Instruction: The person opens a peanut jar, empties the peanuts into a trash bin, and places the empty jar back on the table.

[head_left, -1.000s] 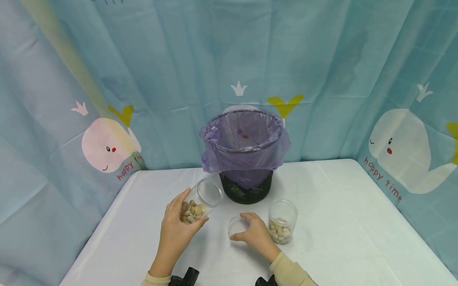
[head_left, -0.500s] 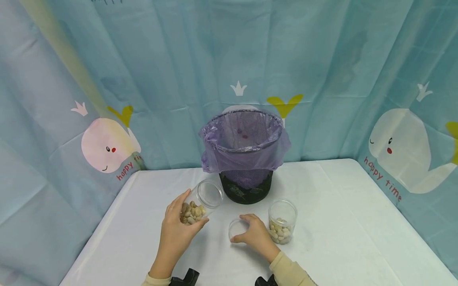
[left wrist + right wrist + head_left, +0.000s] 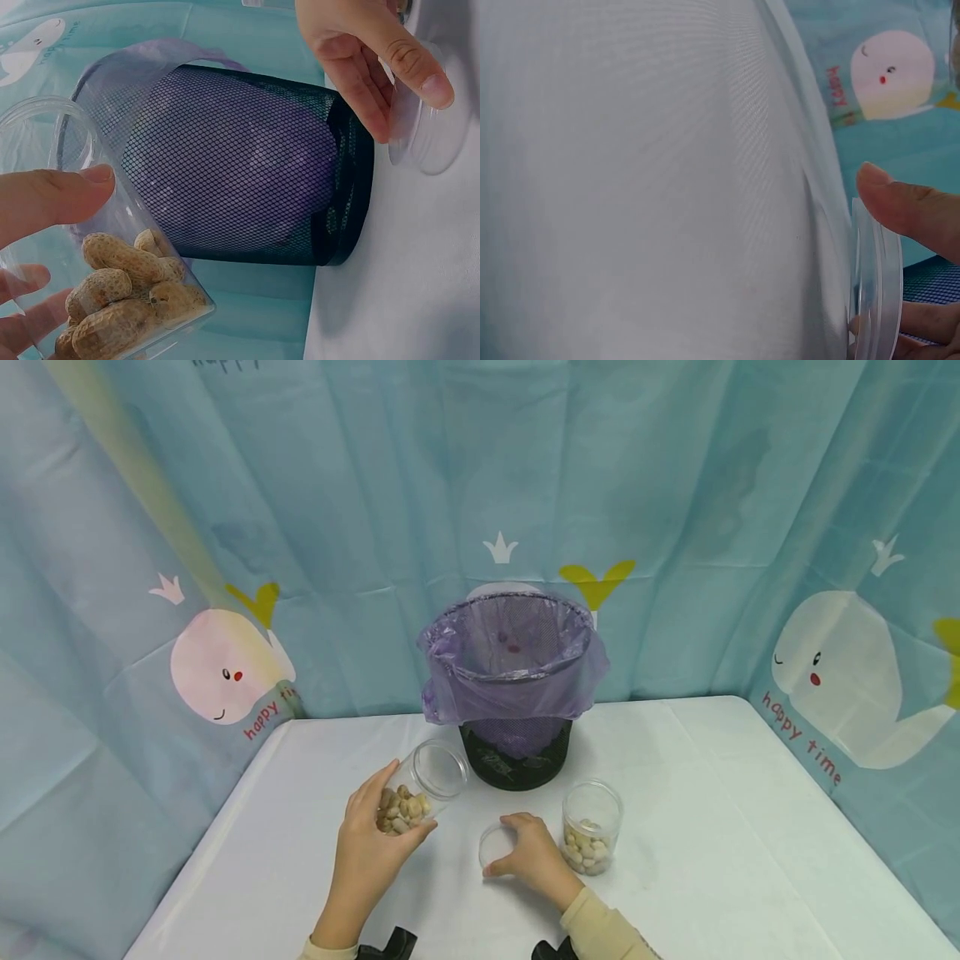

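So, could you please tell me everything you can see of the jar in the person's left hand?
The jar is clear and colourless, round-walled, probably plastic, with a thick ring-like rim. Uncovered, it has peanuts in their shells lying in its lower part. The left hand grips it around its side. It is tilted, its open mouth leaning to the person's right. It shows front-left of the black mesh bin, apparently lifted off the white table.
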A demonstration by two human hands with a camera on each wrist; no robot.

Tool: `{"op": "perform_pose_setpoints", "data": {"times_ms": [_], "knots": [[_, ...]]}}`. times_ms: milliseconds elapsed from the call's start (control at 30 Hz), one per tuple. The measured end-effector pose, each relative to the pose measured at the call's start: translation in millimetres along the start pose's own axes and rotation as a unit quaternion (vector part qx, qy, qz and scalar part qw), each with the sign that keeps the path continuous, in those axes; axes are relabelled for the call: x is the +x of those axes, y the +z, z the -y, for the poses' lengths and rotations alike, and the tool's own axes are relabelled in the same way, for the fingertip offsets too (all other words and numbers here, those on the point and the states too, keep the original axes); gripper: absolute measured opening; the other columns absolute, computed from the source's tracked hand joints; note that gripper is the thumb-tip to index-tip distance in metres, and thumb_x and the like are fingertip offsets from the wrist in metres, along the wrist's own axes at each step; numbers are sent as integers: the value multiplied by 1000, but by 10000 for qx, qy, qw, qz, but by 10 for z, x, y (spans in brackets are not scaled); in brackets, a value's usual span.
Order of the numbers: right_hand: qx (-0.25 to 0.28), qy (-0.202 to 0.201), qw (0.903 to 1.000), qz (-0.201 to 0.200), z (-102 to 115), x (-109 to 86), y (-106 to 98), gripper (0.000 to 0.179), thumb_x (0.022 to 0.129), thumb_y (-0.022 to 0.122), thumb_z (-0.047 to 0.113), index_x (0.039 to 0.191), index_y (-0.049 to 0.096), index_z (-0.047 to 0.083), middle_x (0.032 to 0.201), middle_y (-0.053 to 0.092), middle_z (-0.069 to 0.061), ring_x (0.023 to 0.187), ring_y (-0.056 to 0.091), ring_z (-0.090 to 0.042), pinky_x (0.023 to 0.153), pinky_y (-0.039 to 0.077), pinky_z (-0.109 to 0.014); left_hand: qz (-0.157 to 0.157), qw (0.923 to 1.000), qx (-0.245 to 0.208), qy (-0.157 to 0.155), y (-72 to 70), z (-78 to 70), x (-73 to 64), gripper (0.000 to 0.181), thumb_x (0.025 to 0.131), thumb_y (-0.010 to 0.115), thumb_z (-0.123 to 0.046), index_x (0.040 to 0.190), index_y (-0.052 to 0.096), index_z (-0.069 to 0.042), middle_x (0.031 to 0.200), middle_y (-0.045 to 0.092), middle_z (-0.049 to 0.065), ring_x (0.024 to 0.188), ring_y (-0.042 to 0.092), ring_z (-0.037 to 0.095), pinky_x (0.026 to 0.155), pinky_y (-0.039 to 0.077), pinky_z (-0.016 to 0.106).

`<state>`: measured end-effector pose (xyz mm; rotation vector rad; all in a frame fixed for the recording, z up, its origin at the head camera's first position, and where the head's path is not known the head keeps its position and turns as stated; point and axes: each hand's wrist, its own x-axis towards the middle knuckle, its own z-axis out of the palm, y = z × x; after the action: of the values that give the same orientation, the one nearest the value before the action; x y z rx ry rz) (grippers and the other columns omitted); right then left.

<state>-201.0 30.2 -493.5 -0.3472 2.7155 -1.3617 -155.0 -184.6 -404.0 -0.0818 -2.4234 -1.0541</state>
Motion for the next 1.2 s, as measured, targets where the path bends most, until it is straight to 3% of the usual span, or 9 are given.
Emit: {"op": "perform_pose_setpoints", "data": {"times_ms": [300,867,1200], "knots": [[-52,-70,9998,169,10,3,-12,82,56,96,19,123,60,-13,129,59,-29,124,50,-47,110,42,-58,-52,9999,-6,107,13,13,-3,88,65,93,-11,143,52,-15,141,55,14,124,52,33,96,48,64],[17,-38,9998,197,20,-8,-12,85,58,95,20,127,56,-13,132,56,-29,128,48,-48,111,40,-59,-44,10000,-16,38,4,-8,21,89,65,93,-10,143,51,-14,142,54,16,126,51,35,97,48,65],[-78,-446,9989,-144,190,-47,-121,77,67,91,16,130,56,-10,135,56,-27,129,51,-45,110,42,-57,-212,9988,111,427,-92,-48,168,90,63,93,-8,142,52,-12,139,56,17,121,53,36,93,51,62]]}}
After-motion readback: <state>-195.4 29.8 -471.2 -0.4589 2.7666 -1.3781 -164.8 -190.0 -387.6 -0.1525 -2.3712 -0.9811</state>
